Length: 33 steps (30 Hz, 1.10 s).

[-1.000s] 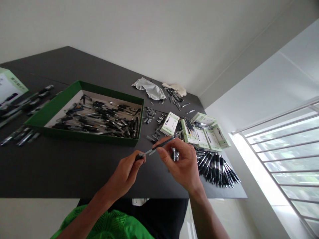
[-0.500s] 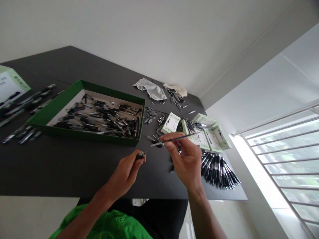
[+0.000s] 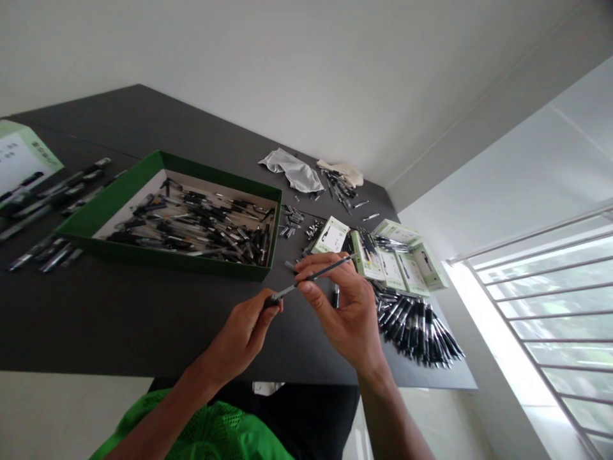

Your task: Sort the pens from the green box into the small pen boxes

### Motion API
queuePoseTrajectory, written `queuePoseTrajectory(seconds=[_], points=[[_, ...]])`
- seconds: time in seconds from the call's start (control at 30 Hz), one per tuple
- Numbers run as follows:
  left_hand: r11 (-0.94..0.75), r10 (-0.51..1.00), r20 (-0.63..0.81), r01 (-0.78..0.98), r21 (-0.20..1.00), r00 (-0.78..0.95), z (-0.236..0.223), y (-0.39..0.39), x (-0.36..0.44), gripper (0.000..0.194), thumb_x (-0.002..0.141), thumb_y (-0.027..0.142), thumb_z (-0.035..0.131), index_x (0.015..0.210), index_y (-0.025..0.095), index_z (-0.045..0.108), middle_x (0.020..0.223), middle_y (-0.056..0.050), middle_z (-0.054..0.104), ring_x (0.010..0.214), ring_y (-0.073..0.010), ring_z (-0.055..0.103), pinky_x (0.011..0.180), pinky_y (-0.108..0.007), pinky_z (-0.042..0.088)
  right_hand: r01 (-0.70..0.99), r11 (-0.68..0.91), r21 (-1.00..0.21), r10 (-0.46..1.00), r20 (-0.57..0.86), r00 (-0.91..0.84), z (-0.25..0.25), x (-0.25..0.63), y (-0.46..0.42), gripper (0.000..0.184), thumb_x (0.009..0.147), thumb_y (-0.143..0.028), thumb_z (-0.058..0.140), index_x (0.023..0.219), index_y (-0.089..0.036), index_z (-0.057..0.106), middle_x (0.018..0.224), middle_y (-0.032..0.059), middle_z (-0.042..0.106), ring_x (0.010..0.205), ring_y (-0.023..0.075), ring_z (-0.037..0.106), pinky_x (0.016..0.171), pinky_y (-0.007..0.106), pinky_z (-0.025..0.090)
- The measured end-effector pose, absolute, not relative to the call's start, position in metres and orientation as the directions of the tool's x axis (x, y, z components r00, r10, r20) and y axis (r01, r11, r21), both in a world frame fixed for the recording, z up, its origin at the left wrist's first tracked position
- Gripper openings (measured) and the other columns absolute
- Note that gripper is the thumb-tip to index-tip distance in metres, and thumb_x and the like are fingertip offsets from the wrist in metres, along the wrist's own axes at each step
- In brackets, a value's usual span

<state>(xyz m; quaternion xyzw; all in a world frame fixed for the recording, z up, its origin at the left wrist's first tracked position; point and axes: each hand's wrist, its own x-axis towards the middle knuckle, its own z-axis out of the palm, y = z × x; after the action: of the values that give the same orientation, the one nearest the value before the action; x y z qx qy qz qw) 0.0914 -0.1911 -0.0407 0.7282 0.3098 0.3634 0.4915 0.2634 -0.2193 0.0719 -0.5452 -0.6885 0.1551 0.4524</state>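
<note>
refill [image 3: 330,268]: between your hands, slanting, lower end at barrel [image 3: 271,301], seemingly to keep both in line.
your right hand [image 3: 352,306]: pinching refill, thumb below, fingers above, forearm angled inward.
your left hand [image 3: 246,321]: curled round barrel, end exposed, likely for access.
box [image 3: 119,195], pen parts [image 3: 201,223] inside: beyond left hand, apparently for easy reach.

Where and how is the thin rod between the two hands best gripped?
Probably by the shaft of the thin rod, clear of its lower-left end, pinching thumb to fingertips from the right. It is slim and straight, and that end is at the black piece in the left hand.
</note>
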Motion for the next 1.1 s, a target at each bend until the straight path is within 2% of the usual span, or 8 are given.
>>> queuePoseTrajectory(seconds=[0.33,0.43,0.53,0.6,0.73,0.87,0.97,1.1], points=[[-0.383,0.789,0.285,0.073,0.921,0.544,-0.043,-0.190,0.093,0.024,0.109,0.030,0.043,0.094,0.020,0.059,0.080,0.001,0.063,0.069,-0.0145,0.060,0.068,-0.023,0.045,0.619,0.367,-0.695,0.897,0.440,-0.038,0.072,0.263,-0.215,0.009,0.098,-0.026,0.070,0.089,-0.026,0.073,0.102,0.0003,0.078,0.100,0.0198,0.070,0.095,0.040,0.048],[-0.393,0.796,0.290,0.089,0.915,0.532,-0.044,-0.191,0.093,0.024,0.109,0.029,0.043,0.096,0.020,0.060,0.080,0.001,0.065,0.069,-0.0148,0.062,0.068,-0.023,0.047,0.624,0.333,-0.707,0.929,0.358,-0.091,0.070,0.266,-0.217,0.006,0.097,-0.032,0.072,0.100,-0.028,0.075,0.117,0.0015,0.077,0.111,0.0217,0.067,0.101,0.041,0.048],[-0.409,0.809,0.293,0.131,0.903,0.510,-0.045,-0.191,0.091,0.024,0.109,0.030,0.042,0.102,0.020,0.063,0.084,0.000,0.068,0.073,-0.0159,0.066,0.070,-0.024,0.049,0.602,0.269,-0.752,0.958,0.270,-0.091,0.068,0.276,-0.224,0.055,0.094,-0.045,0.074,0.145,-0.033,0.056,0.144,0.0053,0.065,0.125,0.0252,0.061,0.105,0.044,0.049],[-0.440,0.815,0.308,0.179,0.880,0.491,-0.045,-0.191,0.091,0.024,0.110,0.029,0.041,0.113,0.020,0.064,0.097,-0.003,0.071,0.086,-0.0174,0.069,0.078,-0.025,0.052,0.561,0.249,-0.790,0.962,0.271,-0.045,0.067,0.288,-0.229,0.072,0.096,-0.053,0.067,0.159,-0.034,0.038,0.152,0.0077,0.058,0.126,0.0262,0.060,0.105,0.044,0.050],[-0.534,0.814,0.304,0.429,0.729,0.496,-0.049,-0.196,0.093,0.030,0.110,0.026,0.041,0.132,0.020,0.060,0.115,-0.008,0.069,0.106,-0.0237,0.066,0.094,-0.036,0.052,0.448,0.273,-0.851,0.903,0.387,0.185,0.064,0.314,-0.236,0.047,0.106,-0.048,0.050,0.151,-0.034,0.049,0.142,0.0066,0.063,0.117,0.0240,0.062,0.100,0.043,0.050],[-0.535,0.844,0.272,0.707,0.463,0.462,-0.061,-0.207,0.098,0.038,0.107,0.024,0.045,0.142,0.017,0.055,0.112,-0.011,0.067,0.100,-0.0314,0.062,0.088,-0.047,0.052,0.366,0.269,-0.891,0.832,0.406,0.378,0.056,0.331,-0.240,0.033,0.104,-0.040,0.055,0.135,-0.032,0.063,0.130,0.0054,0.066,0.112,0.0222,0.060,0.095,0.039,0.049],[-0.548,0.833,0.323,0.747,0.376,0.449,-0.069,-0.211,0.100,0.040,0.105,0.020,0.049,0.144,0.013,0.053,0.120,-0.014,0.065,0.106,-0.0335,0.059,0.091,-0.048,0.051,0.371,0.244,-0.896,0.838,0.388,0.383,0.051,0.335,-0.244,0.023,0.101,-0.037,0.059,0.121,-0.030,0.069,0.127,0.0051,0.066,0.114,0.0226,0.060,0.093,0.037,0.048],[-0.587,0.802,0.390,0.721,0.368,0.453,-0.072,-0.207,0.101,0.037,0.104,0.017,0.053,0.141,0.015,0.054,0.125,-0.014,0.063,0.114,-0.0338,0.056,0.102,-0.053,0.046,0.456,0.260,-0.852,0.804,0.452,0.387,0.051,0.354,-0.250,0.013,0.098,-0.033,0.062,0.106,-0.027,0.071,0.118,0.0049,0.068,0.118,0.0240,0.061,0.093,0.036,0.048]])
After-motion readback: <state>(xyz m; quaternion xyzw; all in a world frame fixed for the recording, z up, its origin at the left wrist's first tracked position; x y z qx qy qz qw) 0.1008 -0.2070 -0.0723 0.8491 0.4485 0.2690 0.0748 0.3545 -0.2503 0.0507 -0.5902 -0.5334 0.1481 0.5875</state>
